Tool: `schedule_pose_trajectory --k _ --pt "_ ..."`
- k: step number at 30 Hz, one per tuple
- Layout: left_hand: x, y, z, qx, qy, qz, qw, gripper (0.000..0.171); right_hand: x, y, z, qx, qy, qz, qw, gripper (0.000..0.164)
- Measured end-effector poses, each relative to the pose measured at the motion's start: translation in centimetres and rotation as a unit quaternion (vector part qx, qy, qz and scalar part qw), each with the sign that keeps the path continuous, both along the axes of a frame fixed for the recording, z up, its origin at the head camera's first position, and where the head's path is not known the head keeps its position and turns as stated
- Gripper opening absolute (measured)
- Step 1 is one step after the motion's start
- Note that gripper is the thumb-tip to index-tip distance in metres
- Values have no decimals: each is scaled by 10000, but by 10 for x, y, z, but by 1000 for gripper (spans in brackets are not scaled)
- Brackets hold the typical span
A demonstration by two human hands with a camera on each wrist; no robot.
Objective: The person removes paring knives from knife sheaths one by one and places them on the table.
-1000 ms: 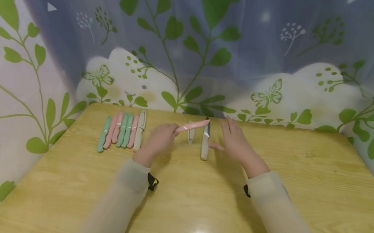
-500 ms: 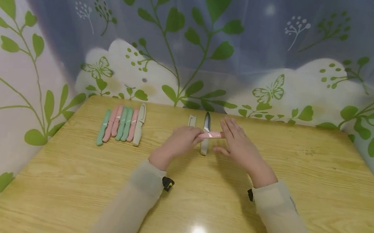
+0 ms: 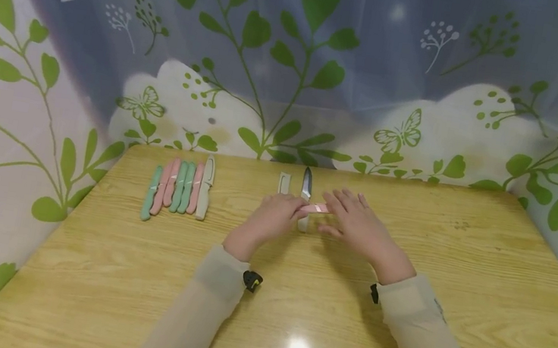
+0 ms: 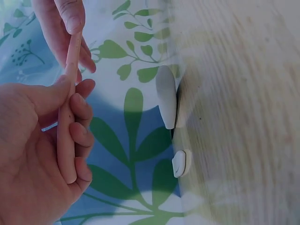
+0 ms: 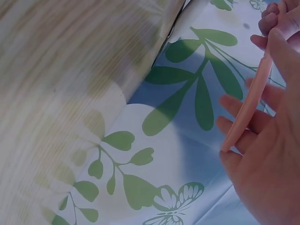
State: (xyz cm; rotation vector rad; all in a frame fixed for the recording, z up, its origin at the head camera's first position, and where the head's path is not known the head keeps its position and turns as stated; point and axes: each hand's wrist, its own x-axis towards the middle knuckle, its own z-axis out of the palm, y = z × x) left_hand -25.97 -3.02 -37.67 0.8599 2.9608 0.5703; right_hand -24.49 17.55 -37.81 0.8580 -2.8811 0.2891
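Observation:
A pink sheathed knife (image 3: pixel 318 209) spans my two hands above the table, nearly level. My left hand (image 3: pixel 275 215) grips its handle, fingers curled round it, as the left wrist view shows. On the sheath end is my right hand (image 3: pixel 360 225), which pinches it between thumb and fingers (image 5: pixel 239 117). Behind and below the pink knife lies a white-handled knife (image 3: pixel 307 184) with its dark blade bare and pointing away; the hands and pink knife partly cover its handle. A white sheath (image 3: pixel 284 183) lies just left of that blade, partly hidden by my left hand.
To the left, several pink and green sheathed knives (image 3: pixel 178 186) lie side by side in a row, with a white sheathed knife (image 3: pixel 205 190) at its right end. The wooden table (image 3: pixel 159 288) ends at a leaf-patterned curtain (image 3: pixel 246 103) behind.
My left hand has moved right with the pink knife, turning it nearly level across the white-handled knife. My right hand, first apart from it, now holds its other end.

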Motion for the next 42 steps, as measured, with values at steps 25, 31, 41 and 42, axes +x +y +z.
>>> schedule_pose_trajectory --k 25,31,41,42 --pt "2 6 -1 -42 -178 -94 9998 41 0 0 -1 -270 691 396 9965 26" --pt "2 7 -6 -51 -200 -186 9996 34 1 2 -2 -257 664 489 9963 21" --pt "3 8 -4 -8 -305 -219 9993 33 1 3 0 -213 580 476 9970 19" --pt "3 8 -3 -5 -289 -221 9993 33 1 3 0 -219 582 475 9969 19"
